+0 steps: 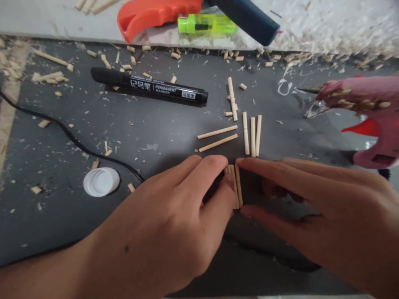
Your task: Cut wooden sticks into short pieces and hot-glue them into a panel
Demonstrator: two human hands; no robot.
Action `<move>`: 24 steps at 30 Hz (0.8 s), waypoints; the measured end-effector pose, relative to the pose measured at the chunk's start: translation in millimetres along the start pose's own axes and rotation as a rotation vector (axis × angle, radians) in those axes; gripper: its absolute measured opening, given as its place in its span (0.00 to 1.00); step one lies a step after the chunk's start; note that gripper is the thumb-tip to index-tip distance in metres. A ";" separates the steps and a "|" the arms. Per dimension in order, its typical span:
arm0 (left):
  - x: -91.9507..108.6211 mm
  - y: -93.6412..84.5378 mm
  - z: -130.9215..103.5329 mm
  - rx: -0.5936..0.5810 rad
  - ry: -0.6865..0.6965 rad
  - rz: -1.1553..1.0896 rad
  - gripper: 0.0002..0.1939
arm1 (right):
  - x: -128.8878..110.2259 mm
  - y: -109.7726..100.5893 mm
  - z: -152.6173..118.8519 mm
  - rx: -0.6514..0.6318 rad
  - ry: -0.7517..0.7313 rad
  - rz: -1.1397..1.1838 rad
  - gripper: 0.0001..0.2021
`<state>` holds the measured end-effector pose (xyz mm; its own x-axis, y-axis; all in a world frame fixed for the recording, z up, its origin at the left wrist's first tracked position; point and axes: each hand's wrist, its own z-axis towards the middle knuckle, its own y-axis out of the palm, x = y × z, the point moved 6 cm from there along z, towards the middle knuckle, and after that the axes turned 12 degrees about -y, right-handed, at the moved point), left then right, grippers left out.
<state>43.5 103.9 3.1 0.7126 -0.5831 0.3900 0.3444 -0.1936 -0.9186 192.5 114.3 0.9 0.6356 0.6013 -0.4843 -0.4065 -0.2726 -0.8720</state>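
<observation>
Low in the middle of the head view, several short wooden sticks (231,172) stand side by side in a small row. My left hand (168,207) pinches this row between thumb and forefinger. Along its right edge lies one more wooden stick (239,187), held at its two ends by the forefinger and thumb of my right hand (324,199). This stick touches or nearly touches the row. My fingers hide part of the row. Just beyond my fingertips lie three upright-lying loose sticks (245,135) and two slanted ones (218,132).
A pink glue gun (380,95) lies at right, nozzle pointing left. Behind are a black permanent marker (156,88), an orange handle (162,16), a dark blue handle (249,20) and a green transparent object (212,24). A white cap (101,182) and black cable (68,131) lie left, among wood scraps.
</observation>
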 end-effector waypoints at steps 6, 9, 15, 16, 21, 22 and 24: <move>-1.0 1.9 0.3 -0.017 0.012 0.004 0.12 | 0.1 0.5 1.7 0.006 0.000 0.024 0.05; -3.0 2.1 -0.2 -0.015 -0.001 0.004 0.12 | 1.9 -0.8 0.5 0.017 0.008 0.011 0.07; -4.8 3.5 -1.8 -0.040 -0.025 0.003 0.13 | 2.3 0.1 -0.5 0.014 0.011 0.014 0.04; -5.0 3.5 -1.7 -0.036 -0.030 0.008 0.13 | 2.5 0.7 -0.3 0.013 0.022 0.024 0.04; -4.1 2.9 -1.3 -0.021 -0.017 0.022 0.12 | 3.6 0.6 1.7 -0.001 0.007 0.043 0.07; -3.8 2.7 -1.4 -0.018 -0.010 0.023 0.12 | 5.1 -0.1 1.8 -0.003 0.008 0.049 0.09; -4.3 2.0 -1.4 -0.008 -0.013 0.014 0.12 | 9.5 -1.7 1.6 -0.002 0.028 0.056 0.12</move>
<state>40.2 104.9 -0.5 0.7253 -0.5754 0.3780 0.3294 -0.1922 -0.9244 198.2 121.7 -2.1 0.6300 0.5636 -0.5342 -0.4410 -0.3066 -0.8435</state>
